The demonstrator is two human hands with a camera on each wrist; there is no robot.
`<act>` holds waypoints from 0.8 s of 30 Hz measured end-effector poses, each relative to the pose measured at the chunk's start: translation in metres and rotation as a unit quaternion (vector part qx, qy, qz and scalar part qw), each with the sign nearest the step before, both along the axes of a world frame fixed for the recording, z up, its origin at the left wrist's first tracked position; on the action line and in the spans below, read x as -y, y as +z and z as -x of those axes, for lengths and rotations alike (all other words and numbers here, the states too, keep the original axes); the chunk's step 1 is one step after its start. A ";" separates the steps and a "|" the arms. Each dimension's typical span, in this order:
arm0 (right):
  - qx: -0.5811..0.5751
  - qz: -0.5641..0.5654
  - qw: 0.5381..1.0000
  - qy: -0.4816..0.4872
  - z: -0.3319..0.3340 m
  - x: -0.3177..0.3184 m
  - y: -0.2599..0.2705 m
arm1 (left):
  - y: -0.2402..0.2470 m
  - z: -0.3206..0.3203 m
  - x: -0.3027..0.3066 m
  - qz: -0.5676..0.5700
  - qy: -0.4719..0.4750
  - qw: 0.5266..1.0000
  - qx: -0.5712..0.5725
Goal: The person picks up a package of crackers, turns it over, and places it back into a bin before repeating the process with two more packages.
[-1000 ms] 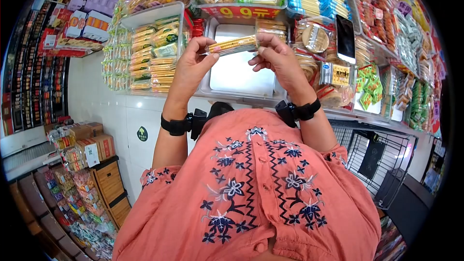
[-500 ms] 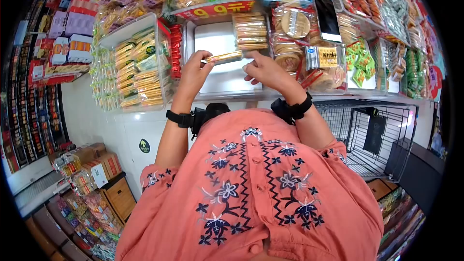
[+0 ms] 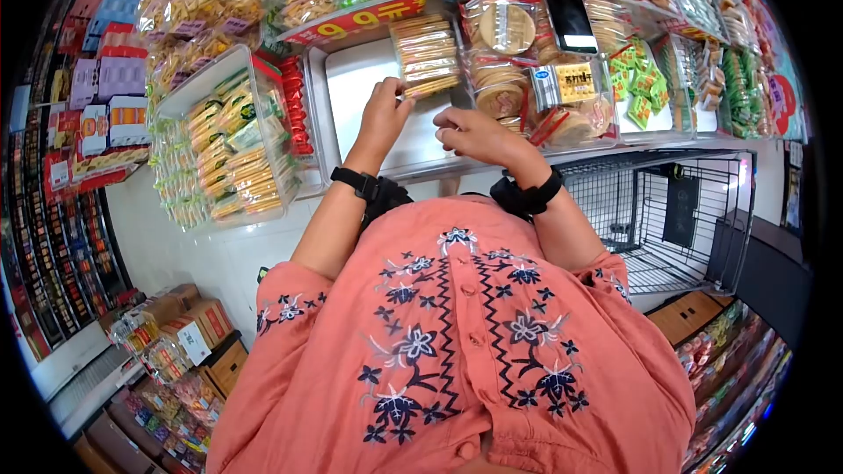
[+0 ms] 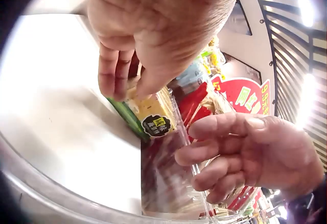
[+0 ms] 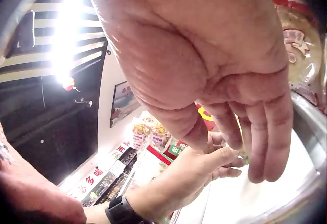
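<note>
Crackers in a slim, film-wrapped packet (image 4: 152,117) sit pinched between the thumb and fingers of the left hand (image 3: 384,118). It is at the near end of the stacked row (image 3: 426,54) inside the white tray (image 3: 360,79). The right hand (image 3: 468,132) hangs just beside it, fingers loosely bent, holding nothing. The packet is probably light, its film slick and its contents brittle. A gentle hold across the long sides, rather than the ends, looks safest.
</note>
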State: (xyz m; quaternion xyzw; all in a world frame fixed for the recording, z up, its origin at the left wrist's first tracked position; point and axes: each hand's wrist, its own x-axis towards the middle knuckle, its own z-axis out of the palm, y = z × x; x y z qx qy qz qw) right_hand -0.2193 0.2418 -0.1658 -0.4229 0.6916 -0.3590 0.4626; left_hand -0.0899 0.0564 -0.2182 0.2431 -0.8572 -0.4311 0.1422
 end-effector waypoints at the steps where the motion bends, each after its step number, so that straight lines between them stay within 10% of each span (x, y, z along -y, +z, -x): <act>1: 0.005 -0.003 1.000 -0.003 0.001 0.000 0.000 | -0.002 0.002 0.000 0.013 0.005 1.000 0.000; 24: 0.026 0.040 0.984 -0.171 -0.003 0.032 -0.057 | -0.009 0.014 -0.007 0.004 0.074 0.997 0.015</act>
